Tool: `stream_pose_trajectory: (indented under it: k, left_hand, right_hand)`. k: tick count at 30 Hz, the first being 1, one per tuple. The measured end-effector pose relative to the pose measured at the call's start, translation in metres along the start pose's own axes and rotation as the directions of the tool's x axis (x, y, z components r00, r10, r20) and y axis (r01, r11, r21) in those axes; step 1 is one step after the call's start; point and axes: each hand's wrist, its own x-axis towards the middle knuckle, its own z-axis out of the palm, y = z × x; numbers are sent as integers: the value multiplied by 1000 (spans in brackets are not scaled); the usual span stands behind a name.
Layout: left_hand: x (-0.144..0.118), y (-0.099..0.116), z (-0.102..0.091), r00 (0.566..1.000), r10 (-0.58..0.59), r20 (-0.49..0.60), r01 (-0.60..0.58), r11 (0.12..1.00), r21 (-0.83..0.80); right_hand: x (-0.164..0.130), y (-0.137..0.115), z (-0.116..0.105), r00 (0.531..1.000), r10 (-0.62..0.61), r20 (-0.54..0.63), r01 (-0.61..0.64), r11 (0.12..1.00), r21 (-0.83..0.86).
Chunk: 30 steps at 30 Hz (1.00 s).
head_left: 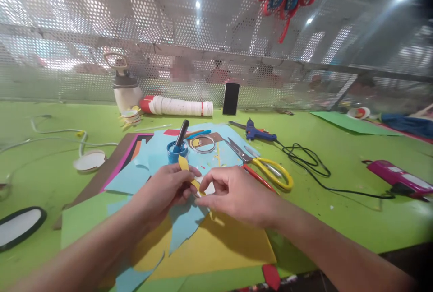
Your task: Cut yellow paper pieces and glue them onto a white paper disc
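Note:
My left hand (167, 189) and my right hand (233, 192) meet over the paper sheets, both pinching a small white paper piece with yellow paper petals (184, 164) stuck to it. One yellow petal stands up above my left fingers; another shows between the two hands. Just beyond the hands stands a small blue glue pot (177, 151) with a black brush handle leaning out of it. Light blue paper (158, 147) and a yellow sheet (219, 247) lie under my hands.
Yellow-handled scissors (267, 169) lie right of the hands, a blue glue gun (259, 134) with black cable behind them. A stack of white cups (179, 106), a phone (231, 98) and a white jug (126, 89) stand at the back. A pink case (399, 178) lies far right.

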Motion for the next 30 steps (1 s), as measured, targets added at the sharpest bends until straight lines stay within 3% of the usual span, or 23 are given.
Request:
stream_pose_trajectory:
  k: [5, 9, 13, 19, 22, 27, 30]
  left_hand:
    - [1, -1, -1, 1000, -7, -11, 6, 1000, -18]
    - [2, -1, 0, 1000, 2, -18, -3, 1000, -20]
    - [2, -1, 1, 1000, 0, -2, 0, 1000, -21]
    - [3, 3, -1, 998, 1, -64, -3, 999, -33]
    - [6, 5, -6, 996, 26, -89, -31, 998, -49]
    - [12, 5, -15, 997, 31, -74, -34, 999, -40]
    - [13, 5, -18, 998, 32, -49, -34, 999, -27]
  right_hand:
    - [-6, 1, 10, 991, -64, -113, 41, 980, -193]
    - [-6, 1, 14, 981, -107, -162, 63, 965, -254]
    - [1, 4, 5, 990, -67, -124, 46, 985, -167]
    - [15, 14, -21, 997, -52, 62, 45, 993, 113]
    - [20, 20, -32, 994, -55, 92, 36, 980, 197]
    - [30, 38, -48, 998, -25, -59, 31, 994, 107]
    - [33, 44, -49, 999, 9, -51, -11, 1000, -26]
